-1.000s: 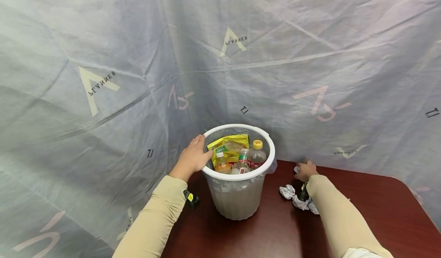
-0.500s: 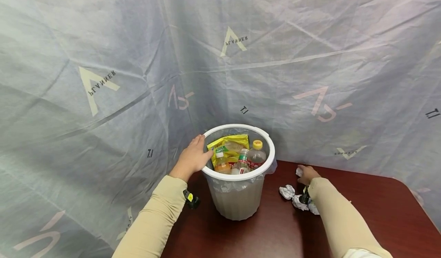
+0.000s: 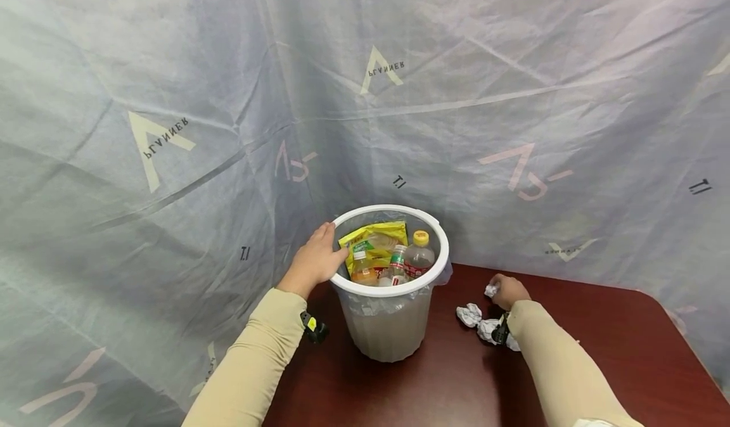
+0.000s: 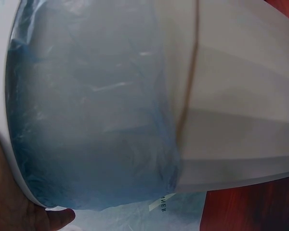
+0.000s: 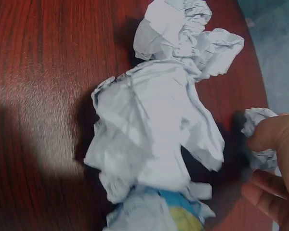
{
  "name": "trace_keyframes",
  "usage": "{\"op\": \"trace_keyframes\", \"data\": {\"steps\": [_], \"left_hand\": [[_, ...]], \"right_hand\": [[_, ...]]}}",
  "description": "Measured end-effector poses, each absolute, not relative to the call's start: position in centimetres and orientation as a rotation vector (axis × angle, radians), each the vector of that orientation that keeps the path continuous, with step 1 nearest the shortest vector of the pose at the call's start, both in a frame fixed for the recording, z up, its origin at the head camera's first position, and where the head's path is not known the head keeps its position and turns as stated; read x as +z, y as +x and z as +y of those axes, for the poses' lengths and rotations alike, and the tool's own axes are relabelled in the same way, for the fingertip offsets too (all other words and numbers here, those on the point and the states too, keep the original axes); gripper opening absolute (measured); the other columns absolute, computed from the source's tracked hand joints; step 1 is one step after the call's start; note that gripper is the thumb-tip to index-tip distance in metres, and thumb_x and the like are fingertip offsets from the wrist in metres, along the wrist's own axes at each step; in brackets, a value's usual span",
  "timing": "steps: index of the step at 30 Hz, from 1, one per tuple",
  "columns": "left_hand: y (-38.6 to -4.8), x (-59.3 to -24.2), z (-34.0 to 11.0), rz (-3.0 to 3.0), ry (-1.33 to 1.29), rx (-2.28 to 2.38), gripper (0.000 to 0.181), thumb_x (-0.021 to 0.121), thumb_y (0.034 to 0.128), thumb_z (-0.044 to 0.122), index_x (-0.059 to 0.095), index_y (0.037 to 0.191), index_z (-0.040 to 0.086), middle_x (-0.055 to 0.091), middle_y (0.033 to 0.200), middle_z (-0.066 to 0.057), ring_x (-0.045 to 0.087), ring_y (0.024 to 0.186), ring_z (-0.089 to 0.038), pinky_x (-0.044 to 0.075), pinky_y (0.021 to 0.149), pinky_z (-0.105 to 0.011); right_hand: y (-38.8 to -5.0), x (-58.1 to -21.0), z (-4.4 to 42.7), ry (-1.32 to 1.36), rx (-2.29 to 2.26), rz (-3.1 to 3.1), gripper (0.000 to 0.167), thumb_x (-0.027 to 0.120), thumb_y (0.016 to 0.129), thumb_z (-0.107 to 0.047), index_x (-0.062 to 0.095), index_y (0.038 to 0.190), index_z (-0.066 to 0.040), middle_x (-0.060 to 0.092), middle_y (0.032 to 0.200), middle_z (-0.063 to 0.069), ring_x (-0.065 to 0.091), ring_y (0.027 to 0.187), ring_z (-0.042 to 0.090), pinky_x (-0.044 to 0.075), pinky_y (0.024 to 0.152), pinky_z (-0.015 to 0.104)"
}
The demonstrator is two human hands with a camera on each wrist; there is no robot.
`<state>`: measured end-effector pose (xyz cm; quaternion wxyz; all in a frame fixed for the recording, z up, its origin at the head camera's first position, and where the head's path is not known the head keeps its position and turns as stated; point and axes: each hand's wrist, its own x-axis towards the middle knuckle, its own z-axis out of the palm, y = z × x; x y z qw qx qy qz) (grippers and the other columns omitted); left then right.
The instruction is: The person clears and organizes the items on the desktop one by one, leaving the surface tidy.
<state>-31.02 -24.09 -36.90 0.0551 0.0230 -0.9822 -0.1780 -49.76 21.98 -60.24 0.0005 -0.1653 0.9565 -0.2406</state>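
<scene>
Plastic bottles (image 3: 419,256) are occupying the round grey bin (image 3: 388,329), left hand (image 3: 315,260) gripping it, right hand (image 3: 510,293) pinching crumpled white paper (image 3: 490,291), perhaps three balls (image 3: 469,315) remaining.

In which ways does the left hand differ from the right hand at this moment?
Hold: the left hand holds the bin at its white rim, while the right hand holds a crumpled paper ball.
Height: the left hand is up at the bin's top; the right hand is low, close to the table.
Shared: both are bare, with beige sleeves.
</scene>
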Motion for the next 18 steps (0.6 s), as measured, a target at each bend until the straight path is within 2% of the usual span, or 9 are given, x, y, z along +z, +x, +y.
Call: {"op": "trace_keyframes", "data": {"steps": [3, 8, 18], "left_hand": [[-31.1, -36.9, -24.2, -2.976, 0.058, -0.553, 0.080, 0.049, 0.1005, 0.044, 0.019, 0.161, 0.002, 0.020, 0.167, -0.018, 0.019, 0.153, -0.036, 0.026, 0.119, -0.056], [-31.3, -36.9, -24.4, -2.993, 0.048, -0.542, 0.081, 0.048, 0.1008, 0.045, 0.017, 0.162, 0.001, 0.017, 0.167, -0.019, 0.018, 0.153, -0.037, 0.025, 0.119, -0.058], [-31.1, -36.8, -24.2, -3.023, 0.036, -0.555, 0.081, 0.046, 0.1006, 0.044, 0.015, 0.161, 0.000, 0.014, 0.167, -0.020, 0.017, 0.153, -0.039, 0.025, 0.118, -0.058]], "right_hand": [[-49.1, -59.2, 22.4, -0.452, -0.801, 2.982, 0.037, 0.068, 0.082, -0.003, 0.062, 0.118, 0.001, 0.065, 0.108, 0.025, 0.063, 0.085, 0.033, 0.051, 0.070, 0.049], [-48.3, -56.8, 22.8, -0.403, -0.890, 2.961, 0.042, 0.069, 0.083, -0.009, 0.060, 0.124, -0.001, 0.066, 0.112, 0.025, 0.060, 0.082, 0.030, 0.049, 0.068, 0.045], [-46.6, -52.6, 22.6, -0.439, -1.069, 2.945, 0.045, 0.068, 0.088, -0.015, 0.058, 0.130, -0.003, 0.067, 0.115, 0.023, 0.063, 0.101, 0.038, 0.051, 0.079, 0.050]]}}
